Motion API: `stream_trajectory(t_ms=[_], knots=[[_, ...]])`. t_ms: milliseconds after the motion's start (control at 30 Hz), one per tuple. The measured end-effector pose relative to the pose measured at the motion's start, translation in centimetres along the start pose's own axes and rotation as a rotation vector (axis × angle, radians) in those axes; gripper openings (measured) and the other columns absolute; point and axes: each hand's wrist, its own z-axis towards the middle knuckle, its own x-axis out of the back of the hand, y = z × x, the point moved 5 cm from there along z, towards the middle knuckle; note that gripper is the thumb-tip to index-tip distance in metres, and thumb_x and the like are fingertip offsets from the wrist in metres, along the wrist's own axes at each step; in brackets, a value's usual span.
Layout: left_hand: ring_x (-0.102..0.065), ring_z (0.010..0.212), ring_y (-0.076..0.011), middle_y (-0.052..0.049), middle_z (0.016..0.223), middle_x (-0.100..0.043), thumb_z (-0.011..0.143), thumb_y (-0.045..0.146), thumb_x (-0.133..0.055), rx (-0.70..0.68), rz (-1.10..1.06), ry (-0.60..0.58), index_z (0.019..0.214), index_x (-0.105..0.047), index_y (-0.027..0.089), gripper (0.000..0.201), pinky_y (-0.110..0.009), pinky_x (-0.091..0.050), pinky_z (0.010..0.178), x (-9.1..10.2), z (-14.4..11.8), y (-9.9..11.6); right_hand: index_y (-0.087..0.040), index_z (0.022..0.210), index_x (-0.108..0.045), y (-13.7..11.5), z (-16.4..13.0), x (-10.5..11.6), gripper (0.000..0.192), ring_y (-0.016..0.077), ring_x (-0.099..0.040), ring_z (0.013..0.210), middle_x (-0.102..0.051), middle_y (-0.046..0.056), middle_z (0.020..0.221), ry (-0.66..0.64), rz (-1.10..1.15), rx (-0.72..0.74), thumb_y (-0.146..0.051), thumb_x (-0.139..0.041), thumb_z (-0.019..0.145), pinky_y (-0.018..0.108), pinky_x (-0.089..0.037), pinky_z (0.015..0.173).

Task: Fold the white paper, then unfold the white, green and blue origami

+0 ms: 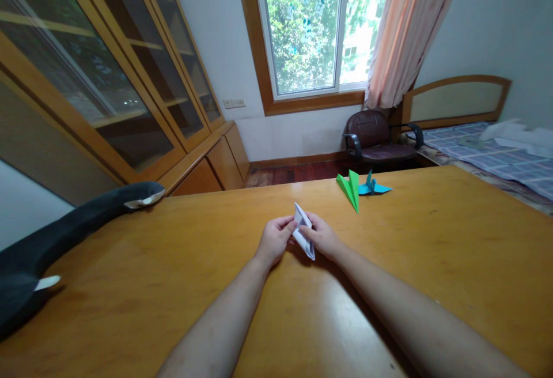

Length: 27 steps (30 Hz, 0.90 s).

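Between my two hands is a piece of folded white paper [306, 242], held a little above the wooden table [181, 286]. My left hand [275, 239] pinches its left edge, with the thumb on top. From the other side my right hand [323, 235] grips it, its thumb pressing on the inner fold. The paper has a pointed upper end and a pocket-like opening facing me. Fingers below the paper are partly hidden. Beyond my right hand lie a green paper plane [351, 189] and a blue origami crane [373, 185].
A dark plush toy [82, 222] with white patches lies along the table's left side. Past the far edge stand a glass-doored cabinet [129, 67], a brown armchair [380, 136] and a bed [488, 142]. A window [311, 32] with a pink curtain [410, 32] is behind.
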Motion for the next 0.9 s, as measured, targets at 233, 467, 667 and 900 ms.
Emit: stream_trajectory(t_ms=[233, 467, 667, 900], knots=[[-0.055, 0.058, -0.0135, -0.006, 0.073, -0.066, 0.072, 0.046, -0.072, -0.077, 0.108, 0.066, 0.088, -0.071, 0.010, 0.039, -0.021, -0.044, 0.054, 0.1, 0.0, 0.2, -0.016, 0.098, -0.061, 0.0, 0.0, 0.1, 0.027, 0.0177, -0.056, 0.075, -0.062, 0.004, 0.085, 0.084, -0.145, 0.006, -0.034, -0.059, 0.077, 0.030, -0.044, 0.069], [-0.058, 0.066, -0.0152, -0.008, 0.080, -0.066, 0.071, 0.050, -0.073, -0.072, 0.026, -0.003, 0.094, -0.068, 0.009, 0.048, -0.022, -0.046, 0.061, -0.2, 0.2, 0.8, -0.013, 0.101, -0.062, -1.0, -0.3, -0.3, 0.029, 0.0175, -0.057, 0.076, -0.064, 0.006, 0.088, 0.019, -0.267, 0.020, -0.032, -0.055, 0.080, 0.028, -0.045, 0.069], [-0.058, 0.070, -0.0150, -0.007, 0.084, -0.066, 0.067, 0.046, -0.078, -0.094, 0.016, 0.016, 0.094, -0.067, 0.010, 0.046, -0.022, -0.046, 0.064, 0.4, 0.4, 0.8, -0.013, 0.101, -0.065, -1.8, -0.6, -0.7, 0.028, 0.0180, -0.058, 0.077, -0.066, 0.005, 0.087, -0.056, -0.329, 0.066, -0.029, -0.055, 0.080, 0.028, -0.045, 0.069], [-0.059, 0.071, -0.0147, -0.007, 0.082, -0.066, 0.072, 0.039, -0.075, -0.194, 0.077, 0.077, 0.086, -0.067, 0.011, 0.033, -0.021, -0.047, 0.064, 0.8, 0.5, 1.1, -0.014, 0.099, -0.063, -1.7, -0.6, -0.8, 0.025, 0.0170, -0.057, 0.076, -0.065, 0.005, 0.086, -0.065, -0.291, 0.027, -0.024, -0.054, 0.077, 0.028, -0.046, 0.070]])
